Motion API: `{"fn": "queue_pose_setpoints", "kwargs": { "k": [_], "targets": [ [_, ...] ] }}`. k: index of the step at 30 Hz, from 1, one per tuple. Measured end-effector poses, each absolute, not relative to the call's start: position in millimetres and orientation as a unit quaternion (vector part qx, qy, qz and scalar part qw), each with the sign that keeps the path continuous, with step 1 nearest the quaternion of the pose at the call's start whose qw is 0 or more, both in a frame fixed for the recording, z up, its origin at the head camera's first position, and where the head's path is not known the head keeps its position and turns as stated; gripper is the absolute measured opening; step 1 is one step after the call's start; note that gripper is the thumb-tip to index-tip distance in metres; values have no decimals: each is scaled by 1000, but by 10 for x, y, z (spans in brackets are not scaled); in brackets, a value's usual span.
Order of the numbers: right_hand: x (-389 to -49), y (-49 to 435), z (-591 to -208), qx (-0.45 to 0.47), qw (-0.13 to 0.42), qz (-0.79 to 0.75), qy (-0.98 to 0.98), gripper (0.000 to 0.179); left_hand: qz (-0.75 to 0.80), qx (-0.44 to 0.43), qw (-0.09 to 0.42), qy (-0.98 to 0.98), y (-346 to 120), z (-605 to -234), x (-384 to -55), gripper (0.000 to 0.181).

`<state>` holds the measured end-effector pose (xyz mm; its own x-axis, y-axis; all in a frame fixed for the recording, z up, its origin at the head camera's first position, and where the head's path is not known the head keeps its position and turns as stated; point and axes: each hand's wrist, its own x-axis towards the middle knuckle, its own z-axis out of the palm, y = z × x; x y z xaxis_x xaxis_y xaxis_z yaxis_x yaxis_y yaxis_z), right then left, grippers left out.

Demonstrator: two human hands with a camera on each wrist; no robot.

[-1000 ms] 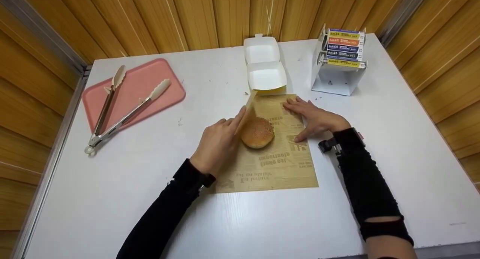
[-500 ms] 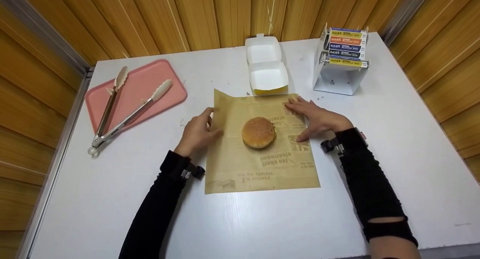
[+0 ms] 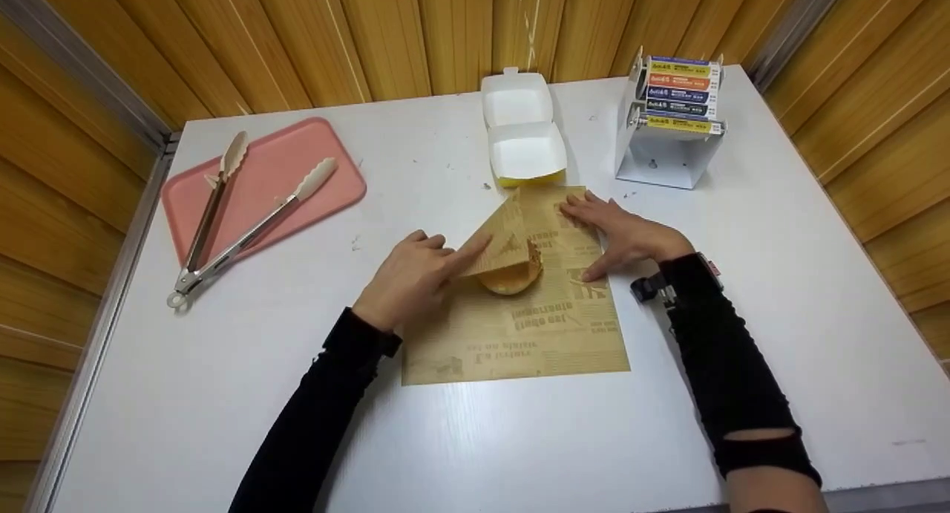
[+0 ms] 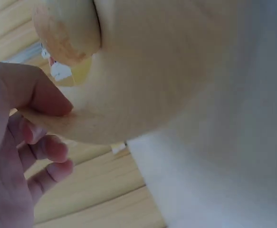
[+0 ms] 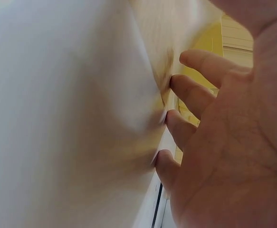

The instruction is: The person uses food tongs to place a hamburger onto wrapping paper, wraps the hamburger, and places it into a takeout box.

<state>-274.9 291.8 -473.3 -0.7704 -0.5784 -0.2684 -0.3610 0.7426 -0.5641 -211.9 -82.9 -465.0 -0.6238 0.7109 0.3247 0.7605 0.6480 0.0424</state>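
A sesame-topped burger (image 3: 512, 281) rests on brown printed wrapping paper (image 3: 512, 350) in the middle of the table. My left hand (image 3: 415, 279) pinches the paper's left edge between thumb and forefinger, as the left wrist view shows. The lifted far-left corner is folded over the burger and hides most of its top. Part of the bun (image 4: 67, 33) shows beyond the paper in that view. My right hand (image 3: 623, 231) rests spread on the paper's right edge, fingertips touching down; its fingers (image 5: 195, 95) are extended in the right wrist view.
An opened white clamshell box (image 3: 525, 151) stands just behind the paper. Metal tongs (image 3: 245, 238) with pale tips lie across a pink tray (image 3: 289, 153) at the left. A white rack (image 3: 660, 164) with several colourful boxes stands at the back right.
A second ago the left side was raised beside the burger; half a second ago it lay back leftward. Now my left hand has brought the corner rightward over the burger. My right hand stays put.
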Motion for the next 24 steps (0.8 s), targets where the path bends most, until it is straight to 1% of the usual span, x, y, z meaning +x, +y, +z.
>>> {"fn": "queue_pose_setpoints", "kwargs": {
  "k": [4,9,12,17,20,24],
  "targets": [
    [-2768,2914,-4731,-265,217,-244,907,125,-52,-439,163,-882,-723,-4640,-2032,77],
    [-2771,2907,-4738,-262,217,-245,908,125,-6,-445,163,-880,-665,-4662,-1988,74],
    [-2766,2901,-4738,-257,215,-247,909,125,-6,-449,161,-879,-653,-4665,-1974,71],
    [-2758,2898,-4744,-249,213,-245,912,125,-14,-457,130,-880,-620,-4654,-1942,68],
    [-2753,2897,-4746,-248,214,-244,913,125,-12,-464,104,-880,-598,-4649,-1917,70],
    [-2746,2901,-4744,-250,214,-246,912,124,-16,-482,86,-872,-568,-4649,-1889,76]
  ]
}}
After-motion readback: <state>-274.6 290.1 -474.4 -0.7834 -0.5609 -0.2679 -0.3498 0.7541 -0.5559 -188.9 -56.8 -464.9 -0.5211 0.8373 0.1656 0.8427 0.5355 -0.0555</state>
